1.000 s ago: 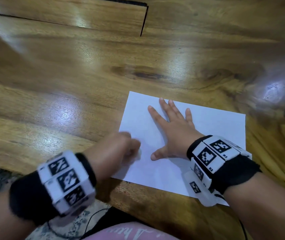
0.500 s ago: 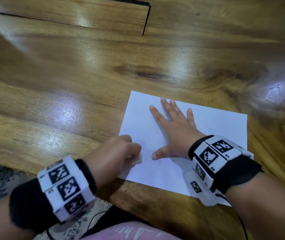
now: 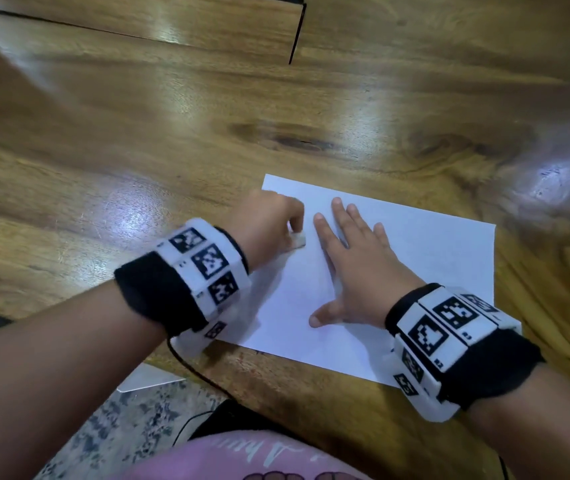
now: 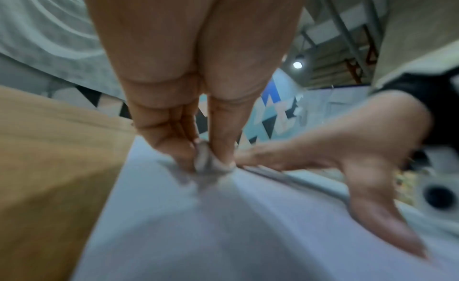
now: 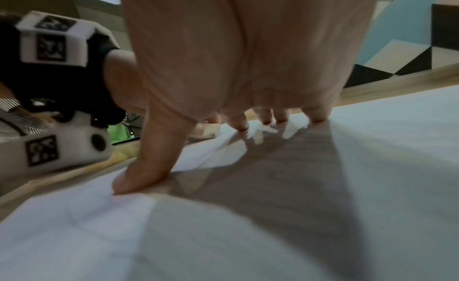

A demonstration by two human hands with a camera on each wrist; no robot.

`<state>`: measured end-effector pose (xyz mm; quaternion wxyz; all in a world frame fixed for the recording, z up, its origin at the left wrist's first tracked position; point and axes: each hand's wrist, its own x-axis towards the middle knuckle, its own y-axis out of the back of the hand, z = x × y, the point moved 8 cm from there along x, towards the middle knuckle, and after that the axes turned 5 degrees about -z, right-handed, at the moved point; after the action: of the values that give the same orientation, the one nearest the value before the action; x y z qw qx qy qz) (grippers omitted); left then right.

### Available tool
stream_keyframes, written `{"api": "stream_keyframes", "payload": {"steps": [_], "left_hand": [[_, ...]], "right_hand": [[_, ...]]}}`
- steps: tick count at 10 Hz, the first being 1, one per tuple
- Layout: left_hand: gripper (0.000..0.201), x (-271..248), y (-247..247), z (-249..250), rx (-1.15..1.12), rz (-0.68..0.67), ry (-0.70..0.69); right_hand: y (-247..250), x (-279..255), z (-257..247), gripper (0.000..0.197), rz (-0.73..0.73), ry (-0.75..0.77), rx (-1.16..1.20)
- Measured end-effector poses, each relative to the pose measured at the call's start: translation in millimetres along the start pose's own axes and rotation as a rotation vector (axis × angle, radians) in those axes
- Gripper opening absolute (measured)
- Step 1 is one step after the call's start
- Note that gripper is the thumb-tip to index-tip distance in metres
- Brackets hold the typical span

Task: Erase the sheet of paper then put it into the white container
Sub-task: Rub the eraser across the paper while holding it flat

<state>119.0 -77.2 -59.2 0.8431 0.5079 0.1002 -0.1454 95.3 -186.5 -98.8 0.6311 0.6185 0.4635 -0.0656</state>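
Note:
A white sheet of paper lies flat on the wooden table near its front edge. My right hand rests on the sheet with straight, spread fingers, palm down; the right wrist view shows its thumb and fingertips pressing the paper. My left hand pinches a small whitish eraser against the sheet's far left part, just left of the right index finger. In the blurred left wrist view the eraser sits between thumb and fingers on the paper. No white container is in view.
A dark seam and notch cross the table at the back. A black cable runs from my left wristband over the front edge. Below the edge lie a patterned rug and a white flat object.
My left hand has moved forward with the eraser, from the sheet's near left edge up to its far left part beside the right index finger. The right hand stays flat on the paper.

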Motion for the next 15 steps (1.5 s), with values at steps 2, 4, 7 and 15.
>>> {"api": "stream_keyframes", "payload": {"steps": [2,4,7,15], "left_hand": [[0.026,-64.3,-48.4,4.6,0.005,-0.314,-0.137],[0.015,-10.6,-12.7,3.5,0.032,-0.067,-0.122],[0.017,-63.6,-48.0,-5.7,-0.09,-0.282,-0.205],[0.014,-66.2,-38.7,-19.8,-0.108,-0.187,-0.227]], "right_hand": [[-1.2,0.5,1.6,0.136,0.008,0.01,0.018],[-0.1,0.1,1.4,0.136,0.018,0.015,0.037],[-1.8,0.7,1.8,0.137,0.009,0.016,0.043],[-2.0,0.1,2.2,0.136,0.002,0.006,0.056]]}}
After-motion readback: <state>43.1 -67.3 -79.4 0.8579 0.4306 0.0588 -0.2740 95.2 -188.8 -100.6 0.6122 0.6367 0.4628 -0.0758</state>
